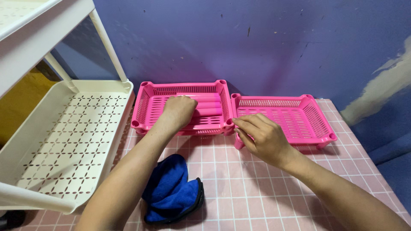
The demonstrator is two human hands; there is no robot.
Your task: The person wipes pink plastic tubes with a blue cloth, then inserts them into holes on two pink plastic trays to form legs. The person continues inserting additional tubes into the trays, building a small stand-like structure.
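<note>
- I see my left hand (179,110) inside the left pink basket (145,107), fingers curled down onto the pink tubes (209,105) lying in it; I cannot tell whether it grips one.
- That basket sits at the back of the pink tiled table (257,192), touching the right pink basket (317,115) beside it.
- My right hand (261,137) pinches the near left corner of the right basket, fingers narrow.
- A blue cloth (171,188) lies crumpled near my left forearm.
- A white perforated shelf rack (64,137) stands left of the baskets, against the purple wall (257,42).
</note>
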